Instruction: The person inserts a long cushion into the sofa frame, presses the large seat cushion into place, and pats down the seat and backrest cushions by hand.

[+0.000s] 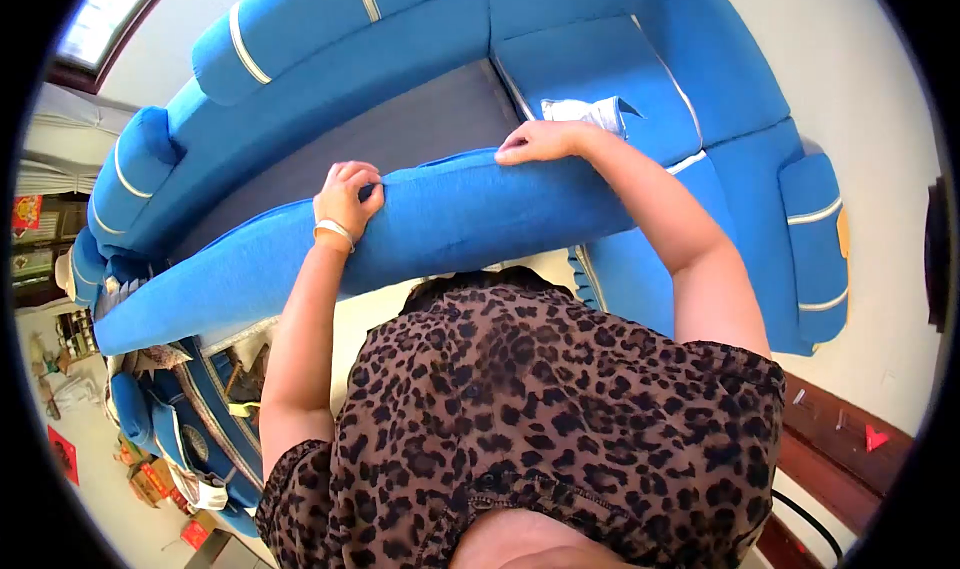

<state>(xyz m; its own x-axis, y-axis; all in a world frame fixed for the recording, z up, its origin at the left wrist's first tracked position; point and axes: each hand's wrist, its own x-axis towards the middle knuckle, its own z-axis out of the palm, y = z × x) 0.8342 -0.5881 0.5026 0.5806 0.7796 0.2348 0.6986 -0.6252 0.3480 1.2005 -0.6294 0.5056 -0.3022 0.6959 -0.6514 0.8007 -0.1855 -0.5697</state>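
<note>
A long blue sofa seat cushion [480, 209] stands tilted on its edge in front of me, across the sofa's front. My left hand [345, 199], with a pale bracelet on the wrist, has its fingers curled over the cushion's upper edge left of the middle. Farther right along that edge, my right hand [540, 141] pinches the blue cover. Behind the cushion, the grey sofa base [400, 119] lies uncovered. A white and silvery item [582, 114] rests on the corner seat, just beyond my right hand; its kind is unclear.
The blue sofa backrest [330, 54] curves around behind, with white-striped covers. An armrest [815, 249] stands at the right by the wall. Lower left, more blue seating [200, 439] holds draped cloths. A dark red wooden door [840, 449] is at lower right.
</note>
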